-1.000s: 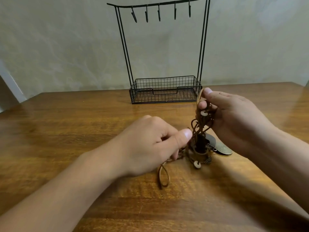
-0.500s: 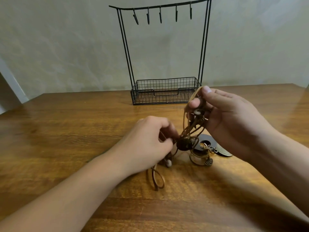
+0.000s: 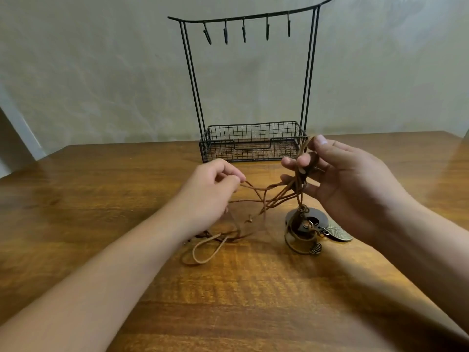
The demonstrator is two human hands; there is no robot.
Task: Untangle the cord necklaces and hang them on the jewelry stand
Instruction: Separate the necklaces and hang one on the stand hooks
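Brown cord necklaces stretch in a tangle between my two hands above the wooden table. My left hand pinches one cord end and holds it out to the left. My right hand grips a bunch of cords between thumb and fingers, held up near the stand's basket. Metal pendants hang from that bunch and rest on the table, with a round ridged disc beside them. A loose cord loop lies on the table under my left wrist. The black wire jewelry stand stands behind, its several hooks bare.
The stand's wire basket sits at the table's back, just behind my right hand. A pale wall rises behind it. The wooden table runs wide to the left and toward me.
My left hand has pulled away to the left, drawing cords out of the clump. The tangle has spread into separate strands, and the pendants now rest lower on the table.
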